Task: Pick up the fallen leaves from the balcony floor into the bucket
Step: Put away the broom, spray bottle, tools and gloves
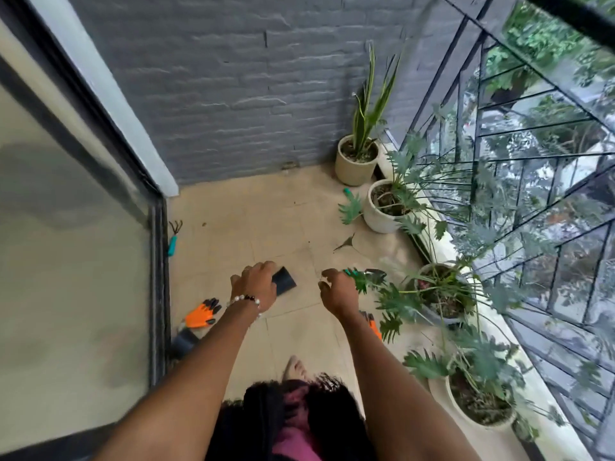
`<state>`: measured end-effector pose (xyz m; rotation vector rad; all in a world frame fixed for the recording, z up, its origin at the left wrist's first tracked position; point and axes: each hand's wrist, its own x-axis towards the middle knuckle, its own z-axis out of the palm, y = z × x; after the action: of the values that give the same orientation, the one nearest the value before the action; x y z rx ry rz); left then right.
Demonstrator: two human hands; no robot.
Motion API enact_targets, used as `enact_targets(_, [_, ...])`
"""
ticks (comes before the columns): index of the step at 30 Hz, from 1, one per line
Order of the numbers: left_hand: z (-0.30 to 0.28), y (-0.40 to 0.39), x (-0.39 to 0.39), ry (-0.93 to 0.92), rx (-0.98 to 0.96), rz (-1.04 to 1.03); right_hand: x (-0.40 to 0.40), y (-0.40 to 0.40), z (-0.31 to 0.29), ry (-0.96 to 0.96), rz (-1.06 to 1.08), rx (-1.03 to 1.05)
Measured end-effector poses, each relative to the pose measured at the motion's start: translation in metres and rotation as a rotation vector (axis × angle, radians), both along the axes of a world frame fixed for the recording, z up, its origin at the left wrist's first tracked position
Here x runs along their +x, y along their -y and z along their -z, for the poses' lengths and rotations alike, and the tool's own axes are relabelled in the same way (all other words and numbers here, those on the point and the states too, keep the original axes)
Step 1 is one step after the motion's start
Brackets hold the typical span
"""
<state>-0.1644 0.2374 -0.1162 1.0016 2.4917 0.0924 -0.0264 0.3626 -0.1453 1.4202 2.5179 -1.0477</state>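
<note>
A: Where are the hands?

B: The left hand grips a dark bucket beside it. The right hand, just right of the bucket, has loosely curled fingers; whether it holds anything cannot be told.

A: And the leaves?

B: One fallen leaf lies beyond the bucket; she should probably bring the bucket close first.

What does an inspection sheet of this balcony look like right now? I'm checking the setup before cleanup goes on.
Surface: beige tiled floor, small dark bits scattered on it.
Job's things: fallen leaf on the tiles near the white pots; dark container under the left hand, identity unclear.
Clutter: orange clawed glove, teal hand rake, trowel.
Hands: left hand on the container, grip hidden; right hand, fingers loosely curled, empty.
Cables: nothing seen.
Surroundings: grey wall, potted plants, railing.
</note>
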Motion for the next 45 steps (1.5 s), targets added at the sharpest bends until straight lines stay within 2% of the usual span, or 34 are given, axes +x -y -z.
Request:
enact_targets(8, [0.018, -0.072, -0.037, 0.095, -0.089, 0.118, -0.029, -0.064, 0.014, 0.048, 0.105, -0.063])
enact_targets(15, [0.037, -0.119, -0.098, 0.157, -0.135, 0.160, -0.066, -0.098, 0.032, 0.150, 0.205, -0.122])
enact_targets(22, [0.044, -0.179, -0.225, 0.147, -0.131, 0.301, -0.179, -0.140, 0.037, 0.143, 0.347, -0.164])
enact_targets(31, [0.021, -0.260, -0.376, 0.135, -0.093, 0.450, -0.308, -0.171, 0.021, 0.081, 0.541, -0.194])
enact_targets(38, [0.033, -0.332, -0.396, 0.169, -0.118, 0.590, -0.325, -0.213, 0.029, 0.011, 0.753, -0.243])
enact_targets(45, [0.069, -0.420, -0.398, 0.157, -0.216, 0.801, -0.328, -0.269, 0.073, -0.049, 0.979, -0.308])
